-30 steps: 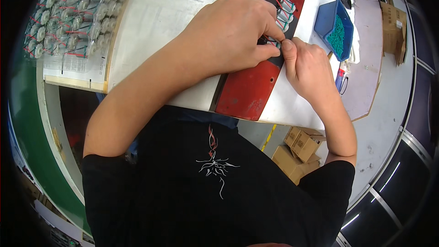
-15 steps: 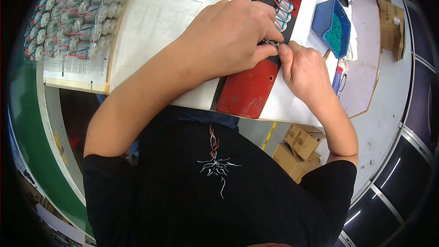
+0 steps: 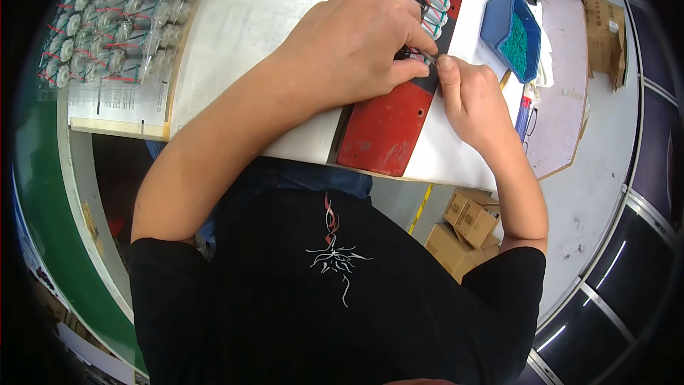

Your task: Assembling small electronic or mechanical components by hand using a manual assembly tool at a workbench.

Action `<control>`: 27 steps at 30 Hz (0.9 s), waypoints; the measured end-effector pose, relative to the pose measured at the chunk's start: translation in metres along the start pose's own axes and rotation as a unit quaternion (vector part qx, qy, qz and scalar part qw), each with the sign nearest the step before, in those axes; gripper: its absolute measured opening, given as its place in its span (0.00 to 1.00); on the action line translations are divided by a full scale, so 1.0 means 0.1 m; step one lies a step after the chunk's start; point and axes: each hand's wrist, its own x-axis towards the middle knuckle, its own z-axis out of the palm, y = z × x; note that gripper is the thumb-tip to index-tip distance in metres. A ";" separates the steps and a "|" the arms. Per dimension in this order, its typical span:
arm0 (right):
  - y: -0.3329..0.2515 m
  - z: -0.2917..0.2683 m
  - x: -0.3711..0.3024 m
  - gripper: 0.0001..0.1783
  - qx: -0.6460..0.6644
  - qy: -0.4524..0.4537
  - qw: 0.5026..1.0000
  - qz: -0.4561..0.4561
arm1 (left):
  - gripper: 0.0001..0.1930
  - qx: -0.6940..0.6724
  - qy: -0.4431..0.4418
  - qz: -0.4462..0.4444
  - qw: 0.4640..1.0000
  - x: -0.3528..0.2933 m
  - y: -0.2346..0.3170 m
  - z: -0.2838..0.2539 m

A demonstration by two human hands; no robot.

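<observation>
Keeping my left hand (image 3: 360,46) curled over the red block (image 3: 385,128) | tabletop's (image 3: 249,28) front edge | grip unclear | my right hand (image 3: 474,100) apparently pinches a thin grey piece (image 3: 430,58) | spot unchanged, likely same step

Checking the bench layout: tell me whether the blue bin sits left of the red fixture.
No, the blue bin stands right of the red fixture.

Cardboard boxes (image 3: 476,227) near yellow stripe (image 3: 421,209)

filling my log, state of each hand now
Left hand: partly closed around a small part; grip cannot be told.
Right hand: closed in a pinch; contents cannot be told.
</observation>
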 end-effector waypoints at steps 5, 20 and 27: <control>-0.01 -0.02 0.01 0.32 -0.015 -0.018 1.000 -0.008 | 0.13 0.006 0.006 0.007 1.000 0.02 -0.02 0.02; 0.11 -0.01 0.07 0.30 -0.061 0.019 0.996 -0.055 | 0.09 0.003 -0.028 -0.041 0.999 0.07 0.10 -0.12; 0.15 -0.03 0.06 0.32 -0.109 0.044 0.989 -0.093 | 0.08 -0.063 -0.133 -0.093 0.985 0.19 0.16 -0.16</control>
